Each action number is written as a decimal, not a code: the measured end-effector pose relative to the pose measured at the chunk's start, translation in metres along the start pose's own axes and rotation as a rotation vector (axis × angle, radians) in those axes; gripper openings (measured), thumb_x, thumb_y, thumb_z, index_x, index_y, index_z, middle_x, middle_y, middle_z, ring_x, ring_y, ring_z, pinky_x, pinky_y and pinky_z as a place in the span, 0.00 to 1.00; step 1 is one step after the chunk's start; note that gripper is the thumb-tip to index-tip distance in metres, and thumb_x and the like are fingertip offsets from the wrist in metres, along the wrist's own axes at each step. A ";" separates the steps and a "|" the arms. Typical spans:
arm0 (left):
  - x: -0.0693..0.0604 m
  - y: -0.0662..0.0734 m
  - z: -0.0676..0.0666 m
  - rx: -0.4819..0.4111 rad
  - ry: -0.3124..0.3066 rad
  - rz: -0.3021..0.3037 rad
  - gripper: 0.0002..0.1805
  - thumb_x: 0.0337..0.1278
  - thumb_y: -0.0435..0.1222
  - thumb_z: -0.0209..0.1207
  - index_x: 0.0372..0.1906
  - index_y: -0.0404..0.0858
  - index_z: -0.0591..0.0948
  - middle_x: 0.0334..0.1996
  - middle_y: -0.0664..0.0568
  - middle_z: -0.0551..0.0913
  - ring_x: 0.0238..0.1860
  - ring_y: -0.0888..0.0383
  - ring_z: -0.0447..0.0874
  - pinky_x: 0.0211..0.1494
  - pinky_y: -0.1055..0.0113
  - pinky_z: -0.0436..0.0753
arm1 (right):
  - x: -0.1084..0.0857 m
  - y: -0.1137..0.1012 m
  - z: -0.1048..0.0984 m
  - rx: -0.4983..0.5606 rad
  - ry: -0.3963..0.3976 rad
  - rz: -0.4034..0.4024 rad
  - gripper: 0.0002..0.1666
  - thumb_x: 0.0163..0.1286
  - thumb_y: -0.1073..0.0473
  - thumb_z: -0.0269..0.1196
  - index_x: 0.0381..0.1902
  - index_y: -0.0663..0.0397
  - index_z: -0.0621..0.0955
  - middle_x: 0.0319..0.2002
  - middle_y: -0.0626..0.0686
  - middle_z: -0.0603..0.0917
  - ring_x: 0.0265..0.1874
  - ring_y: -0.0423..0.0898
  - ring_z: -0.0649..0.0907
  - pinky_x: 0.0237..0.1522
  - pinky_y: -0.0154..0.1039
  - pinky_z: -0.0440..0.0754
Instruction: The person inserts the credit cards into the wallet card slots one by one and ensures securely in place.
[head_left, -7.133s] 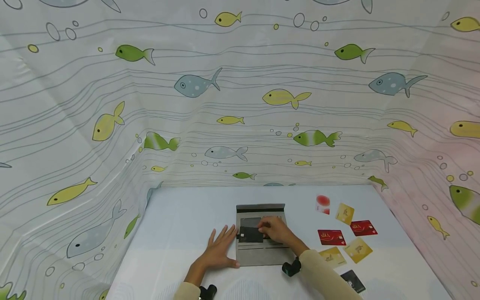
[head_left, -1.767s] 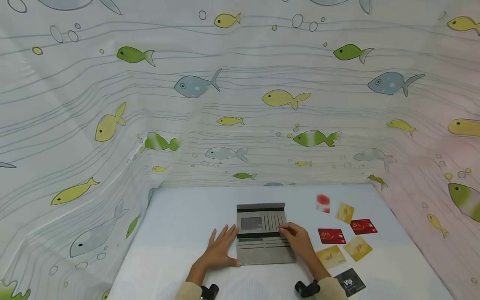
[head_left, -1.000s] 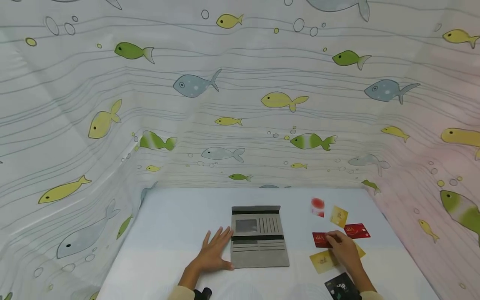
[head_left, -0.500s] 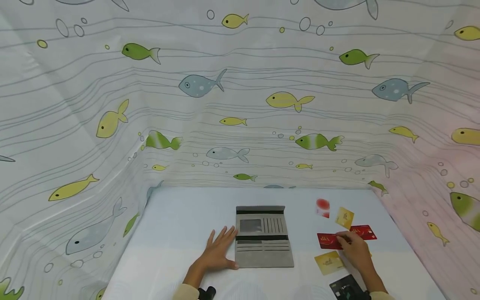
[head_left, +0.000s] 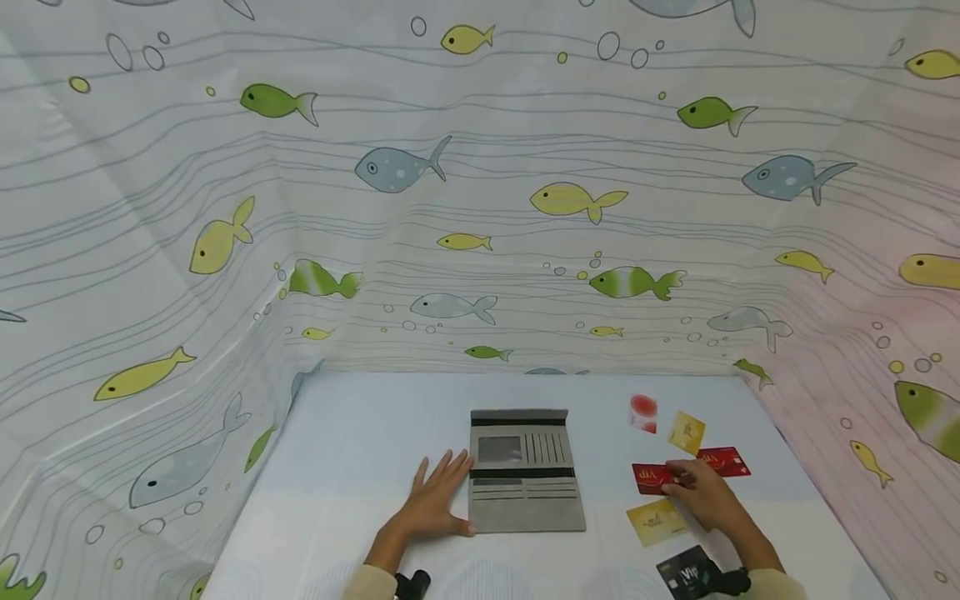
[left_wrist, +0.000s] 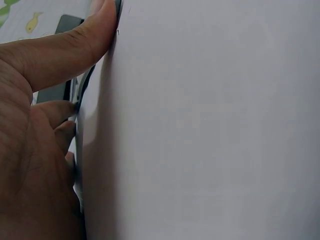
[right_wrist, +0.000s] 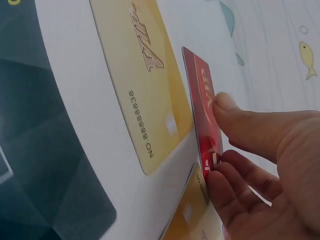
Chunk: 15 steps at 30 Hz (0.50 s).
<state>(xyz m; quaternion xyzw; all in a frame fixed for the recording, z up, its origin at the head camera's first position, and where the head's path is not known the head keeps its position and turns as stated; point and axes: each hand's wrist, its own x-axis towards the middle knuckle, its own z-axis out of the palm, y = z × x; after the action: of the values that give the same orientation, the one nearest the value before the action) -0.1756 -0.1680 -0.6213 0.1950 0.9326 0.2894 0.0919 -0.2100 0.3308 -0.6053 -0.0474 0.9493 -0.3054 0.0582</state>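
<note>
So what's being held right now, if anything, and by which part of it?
The right hand grips the red VIP card nearer the grey wallet, by its right end in the head view. The left hand grips nothing.

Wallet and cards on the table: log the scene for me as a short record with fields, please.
Surface: white table
Wallet: gray, lying open
Left grip: fingers spread, resting at the wallet's left edge
Right grip: pinches a red VIP card
Held card lifted: cannot tell
Other cards: second red VIP card, black VIP card, gold VIP cards, white-and-red card
Backdrop: fish-print sheet
</note>
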 end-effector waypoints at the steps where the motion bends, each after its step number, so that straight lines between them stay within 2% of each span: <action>1: 0.000 0.000 0.001 -0.003 -0.001 -0.001 0.64 0.35 0.60 0.74 0.79 0.41 0.57 0.80 0.45 0.54 0.80 0.38 0.45 0.76 0.32 0.32 | 0.001 0.001 -0.001 -0.004 -0.016 -0.001 0.32 0.63 0.52 0.71 0.60 0.64 0.79 0.49 0.61 0.81 0.46 0.54 0.83 0.47 0.55 0.84; 4: 0.000 -0.002 0.004 0.005 -0.007 -0.010 0.64 0.35 0.60 0.74 0.79 0.42 0.56 0.80 0.46 0.54 0.81 0.39 0.45 0.76 0.32 0.32 | 0.004 0.002 -0.003 -0.011 -0.060 0.014 0.35 0.60 0.52 0.73 0.61 0.64 0.78 0.49 0.59 0.79 0.45 0.51 0.80 0.46 0.51 0.82; 7: 0.000 -0.003 0.005 0.012 -0.011 -0.020 0.65 0.35 0.61 0.74 0.79 0.43 0.56 0.80 0.47 0.53 0.81 0.40 0.45 0.77 0.33 0.32 | 0.007 0.004 -0.004 -0.024 -0.085 0.029 0.35 0.58 0.53 0.74 0.61 0.63 0.79 0.50 0.58 0.78 0.44 0.50 0.79 0.47 0.51 0.82; 11: 0.001 -0.003 0.004 0.010 -0.005 -0.016 0.65 0.34 0.61 0.73 0.79 0.43 0.57 0.80 0.47 0.53 0.81 0.40 0.45 0.77 0.32 0.32 | 0.011 0.005 -0.005 -0.038 -0.093 0.075 0.33 0.58 0.53 0.74 0.60 0.59 0.80 0.50 0.58 0.77 0.44 0.50 0.79 0.49 0.54 0.83; 15: 0.002 -0.003 0.002 0.014 -0.004 -0.015 0.65 0.35 0.62 0.73 0.79 0.43 0.56 0.80 0.47 0.53 0.81 0.39 0.44 0.76 0.32 0.32 | 0.015 0.005 -0.007 -0.029 -0.102 0.115 0.32 0.58 0.52 0.74 0.58 0.55 0.80 0.49 0.58 0.74 0.42 0.51 0.76 0.45 0.49 0.82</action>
<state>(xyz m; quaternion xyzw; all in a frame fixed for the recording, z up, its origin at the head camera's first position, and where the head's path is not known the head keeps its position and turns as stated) -0.1782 -0.1682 -0.6246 0.1894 0.9359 0.2817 0.0943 -0.2262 0.3365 -0.6038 -0.0093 0.9506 -0.2848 0.1233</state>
